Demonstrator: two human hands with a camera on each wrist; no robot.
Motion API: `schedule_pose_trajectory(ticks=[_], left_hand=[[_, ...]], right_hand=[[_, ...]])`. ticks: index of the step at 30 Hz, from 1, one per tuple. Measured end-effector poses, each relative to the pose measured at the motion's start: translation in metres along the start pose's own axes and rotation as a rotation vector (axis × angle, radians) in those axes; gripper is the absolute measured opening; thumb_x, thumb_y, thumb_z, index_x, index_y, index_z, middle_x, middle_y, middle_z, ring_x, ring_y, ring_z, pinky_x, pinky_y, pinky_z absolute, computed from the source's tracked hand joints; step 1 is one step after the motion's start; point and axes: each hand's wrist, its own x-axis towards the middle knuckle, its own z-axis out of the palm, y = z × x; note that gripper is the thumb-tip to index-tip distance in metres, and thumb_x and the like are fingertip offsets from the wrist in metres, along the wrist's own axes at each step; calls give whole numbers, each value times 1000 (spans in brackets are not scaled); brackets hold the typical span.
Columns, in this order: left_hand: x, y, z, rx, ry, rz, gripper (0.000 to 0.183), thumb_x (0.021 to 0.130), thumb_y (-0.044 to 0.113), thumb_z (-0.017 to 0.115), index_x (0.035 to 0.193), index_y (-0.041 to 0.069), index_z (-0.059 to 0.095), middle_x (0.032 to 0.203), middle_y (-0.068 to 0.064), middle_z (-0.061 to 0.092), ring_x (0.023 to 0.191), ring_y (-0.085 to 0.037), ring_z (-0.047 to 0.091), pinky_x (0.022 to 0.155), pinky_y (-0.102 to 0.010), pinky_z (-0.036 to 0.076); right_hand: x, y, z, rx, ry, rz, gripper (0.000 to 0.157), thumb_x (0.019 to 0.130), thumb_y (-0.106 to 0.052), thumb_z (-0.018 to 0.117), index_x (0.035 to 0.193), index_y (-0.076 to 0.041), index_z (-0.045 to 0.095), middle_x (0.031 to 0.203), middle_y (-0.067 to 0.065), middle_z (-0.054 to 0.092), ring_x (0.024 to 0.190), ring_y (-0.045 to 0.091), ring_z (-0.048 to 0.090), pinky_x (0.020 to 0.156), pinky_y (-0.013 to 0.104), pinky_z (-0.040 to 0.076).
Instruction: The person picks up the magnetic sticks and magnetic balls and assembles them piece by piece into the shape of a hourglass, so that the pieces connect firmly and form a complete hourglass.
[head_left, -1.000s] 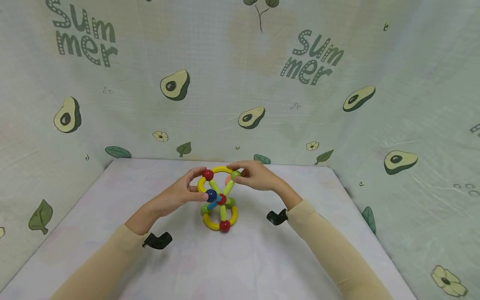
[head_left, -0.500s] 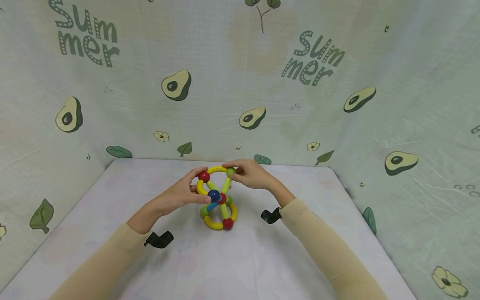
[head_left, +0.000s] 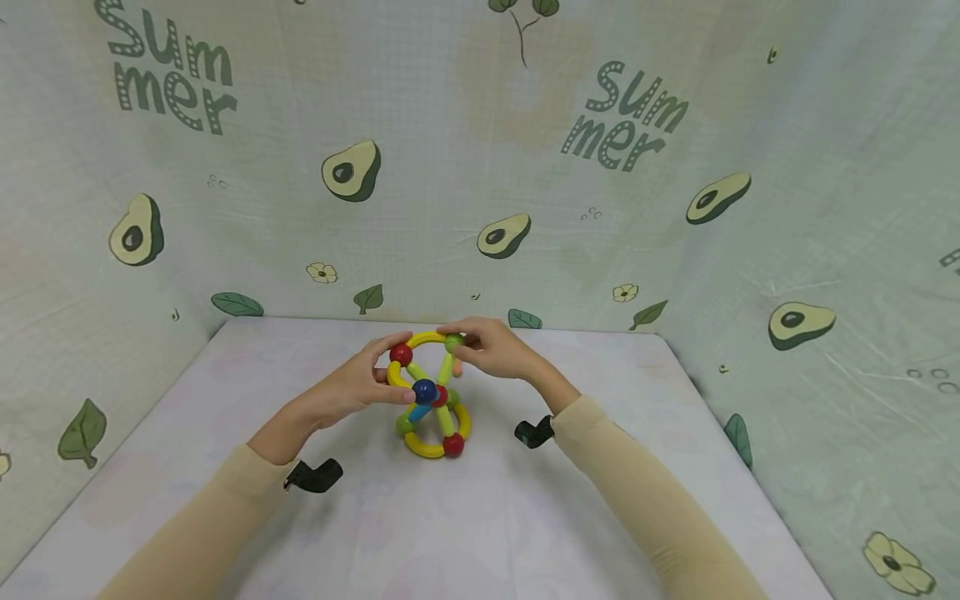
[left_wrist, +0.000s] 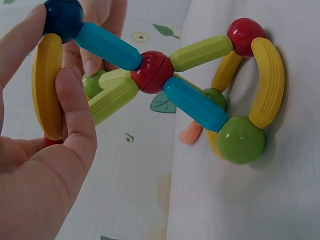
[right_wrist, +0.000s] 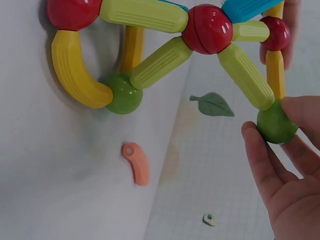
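Note:
A magnetic ball-and-stick model point(head_left: 442, 421) stands on the table, its lower ring of yellow curved sticks and red and green balls down on the surface. Straight green and blue sticks meet at a central red ball point(left_wrist: 152, 72), and others rise from there to an upper ring. My left hand point(head_left: 337, 390) holds this upper ring on its left side, thumb at the dark blue ball point(head_left: 425, 392), fingers around a yellow curved stick point(left_wrist: 48, 87) near a red ball point(head_left: 401, 355). My right hand point(head_left: 495, 348) pinches the upper green ball point(right_wrist: 276, 122) between thumb and fingers.
A loose salmon-pink curved piece point(right_wrist: 138, 164) lies on the table behind the model. The pale tabletop point(head_left: 465, 533) meets a hanging cloth point(head_left: 435, 108) printed with avocados and leaves at its back and sides. A black wrist camera point(head_left: 315, 476) sits below each hand.
The model has turned slightly and its top has shifted a little left. My right hand has moved left with the green ball, while my left hand has stayed nearly in place.

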Motion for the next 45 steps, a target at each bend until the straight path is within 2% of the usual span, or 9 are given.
schedule_pose_trajectory(ticks=[5,8,12,17,20,25,29,36,45], left_hand=[[-1,1,-1,-6,-1,13,105,92,29,86,171,19,17,164,-19,33,122,-31,66,117,-62,42],[-1,1,-1,-2,-5,16,105,93,30,86,171,19,16,165,-19,30,124,-32,64,117,-62,42],[-1,0,-2,-3,-10,11,107,93,29,85,171,19,13,167,-19,27,126,-33,63,119,-65,38],[0,-1,-4,-28,-23,12,103,97,31,81,172,17,13,170,-18,29,121,-28,67,123,-71,25],[0,-1,-5,-37,-21,10,100,98,32,79,172,17,13,172,-18,24,122,-27,67,124,-72,19],[-1,-2,-4,-46,-20,13,102,97,30,81,172,18,13,172,-20,23,115,-26,70,123,-74,18],[-2,-3,-3,-47,-11,16,103,96,30,83,172,19,15,169,-21,29,109,-24,70,123,-72,22],[-7,-6,-7,-29,49,3,102,94,31,84,172,21,18,166,-20,33,105,-25,66,122,-66,31],[-10,-8,-13,-17,69,8,102,95,31,83,172,21,17,166,-21,33,106,-24,67,123,-69,27]], right_hand=[[0,0,2,1,10,1,40,107,-16,63,148,-13,64,139,5,69,109,18,69,100,31,58],[-1,1,2,-1,17,6,40,108,-17,63,147,-14,64,140,3,69,111,17,69,101,31,58],[-1,1,2,10,17,10,39,108,-17,64,146,-15,65,140,3,69,113,18,69,101,32,58],[0,2,2,8,15,16,39,107,-16,64,147,-15,65,140,2,69,113,17,68,101,31,57],[0,1,2,8,11,15,40,107,-16,64,147,-15,64,140,3,68,113,18,68,101,32,58],[-1,1,2,26,6,20,42,107,-15,65,149,-13,63,143,4,67,118,20,69,103,34,57],[-2,4,1,45,-6,37,49,106,-13,66,153,-14,57,147,7,64,123,25,68,103,36,58],[-3,25,2,41,-11,56,54,104,-10,68,156,-8,52,152,14,59,130,34,65,107,44,56],[2,66,20,-46,-51,92,53,102,-7,70,153,-6,55,155,12,57,139,41,56,113,51,50]])
